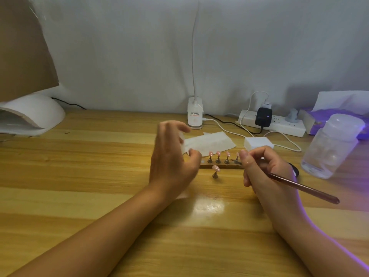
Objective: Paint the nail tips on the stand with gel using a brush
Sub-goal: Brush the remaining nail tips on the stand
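A narrow wooden stand (pixel 223 166) lies mid-table and carries several pink nail tips (pixel 218 153) on small metal holders. One more holder with a pink tip (pixel 215 171) stands alone on the table just in front of it. My right hand (pixel 265 168) grips a dark red-brown brush (pixel 305 187) at the stand's right end; the bristle end is hidden behind my fingers. My left hand (pixel 171 158) hovers blurred at the stand's left end, fingers curled and apart. A whitish patch shows between its thumb and fingers, and I cannot tell whether it is held.
A sheet of white paper (pixel 211 143) lies behind the stand. A white nail lamp (pixel 34 116) sits far left, a desk lamp base (pixel 195 116) at the back, a power strip (pixel 283 126) and a white box (pixel 258 143) right of it. A clear bottle (pixel 329 148) stands right.
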`<state>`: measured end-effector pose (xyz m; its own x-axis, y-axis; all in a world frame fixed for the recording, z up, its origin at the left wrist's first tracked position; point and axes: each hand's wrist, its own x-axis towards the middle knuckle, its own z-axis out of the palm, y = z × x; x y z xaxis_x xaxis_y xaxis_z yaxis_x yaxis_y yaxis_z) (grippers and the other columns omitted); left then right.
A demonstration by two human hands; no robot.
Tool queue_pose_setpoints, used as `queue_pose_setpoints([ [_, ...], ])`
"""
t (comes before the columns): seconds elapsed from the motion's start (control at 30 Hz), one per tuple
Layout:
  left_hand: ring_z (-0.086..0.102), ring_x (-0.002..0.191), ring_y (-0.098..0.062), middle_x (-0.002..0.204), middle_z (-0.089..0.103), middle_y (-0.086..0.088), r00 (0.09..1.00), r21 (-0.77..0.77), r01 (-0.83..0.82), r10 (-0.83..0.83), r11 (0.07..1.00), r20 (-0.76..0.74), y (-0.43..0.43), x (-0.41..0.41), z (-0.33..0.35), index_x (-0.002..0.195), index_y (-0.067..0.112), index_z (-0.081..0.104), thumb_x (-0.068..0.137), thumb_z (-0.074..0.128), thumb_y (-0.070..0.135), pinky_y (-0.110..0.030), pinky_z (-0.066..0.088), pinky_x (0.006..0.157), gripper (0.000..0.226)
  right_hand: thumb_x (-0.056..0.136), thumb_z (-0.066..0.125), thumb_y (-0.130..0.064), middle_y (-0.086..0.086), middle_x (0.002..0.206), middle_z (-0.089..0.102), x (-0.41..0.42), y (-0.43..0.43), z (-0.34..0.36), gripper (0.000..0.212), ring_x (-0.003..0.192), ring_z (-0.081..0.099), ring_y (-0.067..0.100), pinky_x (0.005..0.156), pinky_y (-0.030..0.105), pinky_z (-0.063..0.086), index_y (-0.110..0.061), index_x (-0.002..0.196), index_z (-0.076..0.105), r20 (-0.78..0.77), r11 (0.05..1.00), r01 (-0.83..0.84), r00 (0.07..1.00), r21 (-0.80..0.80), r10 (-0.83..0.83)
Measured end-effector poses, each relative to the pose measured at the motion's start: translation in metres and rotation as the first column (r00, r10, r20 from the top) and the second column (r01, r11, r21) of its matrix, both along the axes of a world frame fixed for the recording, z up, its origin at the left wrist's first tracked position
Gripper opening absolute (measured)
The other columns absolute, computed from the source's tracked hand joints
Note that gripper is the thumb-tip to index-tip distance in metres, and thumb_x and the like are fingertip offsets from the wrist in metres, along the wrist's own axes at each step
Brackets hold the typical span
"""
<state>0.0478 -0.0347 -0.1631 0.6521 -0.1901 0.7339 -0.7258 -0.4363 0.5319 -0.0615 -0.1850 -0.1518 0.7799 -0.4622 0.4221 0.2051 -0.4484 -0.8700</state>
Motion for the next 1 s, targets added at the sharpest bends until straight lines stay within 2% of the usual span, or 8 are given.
queue_pose_setpoints([
  [0.17,0.043,0.121,-0.021,0.128,0.039,-0.001,0.916,-0.047,-0.176,0.146,0.983,-0.373,0.015,0.03,-0.002,0.129,0.016,0.039,0.078,0.077,0.02,-0.038,0.04,0.103,0.064,0.087,0.062,-0.037,-0.005,0.071,0.068,0.0,0.0,-0.003,0.016,0.062,0.064,0.004,0.054,0.015,0.048,-0.022,0.09,0.06,0.04,0.999,0.001,0.999,-0.052,0.001],
  [0.27,0.051,0.118,-0.019,0.124,0.05,0.005,0.838,-0.034,-0.086,0.054,0.996,-0.542,0.016,0.035,-0.004,0.13,0.021,0.039,0.079,0.079,0.033,-0.041,0.045,0.102,0.066,0.089,0.065,-0.014,-0.007,0.086,0.067,0.001,0.001,-0.007,0.021,0.077,0.066,0.009,0.06,0.029,0.055,-0.022,0.106,0.056,0.032,0.994,-0.009,0.999,-0.112,0.013],
  [0.4,0.052,0.113,-0.018,0.121,0.053,0.007,0.851,0.01,-0.06,0.056,0.998,-0.522,0.015,0.036,-0.005,0.123,0.024,0.041,0.078,0.079,0.033,-0.045,0.047,0.099,0.059,0.092,0.056,-0.012,-0.015,0.091,0.068,0.0,0.003,-0.009,0.026,0.076,0.067,0.009,0.067,0.037,0.058,-0.028,0.112,0.056,0.037,0.986,-0.034,0.998,-0.163,0.04],
  [0.5,0.05,0.106,-0.016,0.115,0.049,0.003,0.914,-0.049,-0.101,0.073,0.994,-0.399,0.013,0.031,-0.003,0.114,0.022,0.038,0.073,0.082,0.028,-0.042,0.05,0.091,0.06,0.095,0.053,-0.013,-0.008,0.085,0.069,-0.001,0.005,-0.008,0.013,0.068,0.064,0.012,0.06,0.04,0.057,-0.021,0.104,0.057,0.108,0.983,-0.055,0.991,-0.174,0.075],
  [0.6,0.045,0.096,-0.016,0.106,0.042,0.001,0.993,0.001,-0.081,0.081,0.997,-0.084,0.009,0.018,-0.001,0.109,0.019,0.035,0.069,0.083,0.03,-0.037,0.049,0.08,0.063,0.092,0.05,-0.016,-0.001,0.077,0.067,-0.003,0.01,-0.003,0.007,0.065,0.063,0.011,0.056,0.029,0.053,-0.022,0.096,0.049,0.214,0.985,-0.061,0.972,-0.163,0.096],
  [0.73,0.044,0.087,-0.02,0.099,0.043,-0.006,0.966,0.158,0.071,-0.107,0.985,0.235,0.005,0.004,-0.002,0.105,0.017,0.033,0.069,0.069,0.042,-0.031,0.045,0.07,0.056,0.093,0.049,-0.019,-0.004,0.077,0.059,-0.009,0.016,0.002,0.008,0.064,0.06,0.014,0.054,0.026,0.048,-0.021,0.097,0.043,0.385,0.978,0.001,0.919,-0.207,0.08],
  [0.87,0.045,0.085,-0.02,0.099,0.045,-0.008,0.931,0.226,0.164,-0.226,0.96,0.286,0.002,-0.001,0.0,0.104,0.017,0.033,0.065,0.08,0.034,-0.032,0.047,0.068,0.064,0.09,0.058,-0.025,-0.013,0.079,0.057,-0.01,0.023,0.002,0.009,0.06,0.054,0.013,0.047,0.026,0.043,-0.024,0.094,0.051,0.37,0.93,0.039,0.923,-0.365,0.107],
  [1.0,0.047,0.085,-0.021,0.099,0.049,-0.009,0.916,0.268,0.197,-0.274,0.943,0.293,0.002,-0.004,0.0,0.104,0.016,0.034,0.063,0.082,0.034,-0.032,0.047,0.067,0.066,0.088,0.069,-0.019,-0.014,0.078,0.06,-0.004,0.02,-0.005,0.012,0.069,0.061,0.014,0.054,0.027,0.05,-0.022,0.093,0.059,0.271,0.936,-0.002,0.957,-0.353,0.104],
])
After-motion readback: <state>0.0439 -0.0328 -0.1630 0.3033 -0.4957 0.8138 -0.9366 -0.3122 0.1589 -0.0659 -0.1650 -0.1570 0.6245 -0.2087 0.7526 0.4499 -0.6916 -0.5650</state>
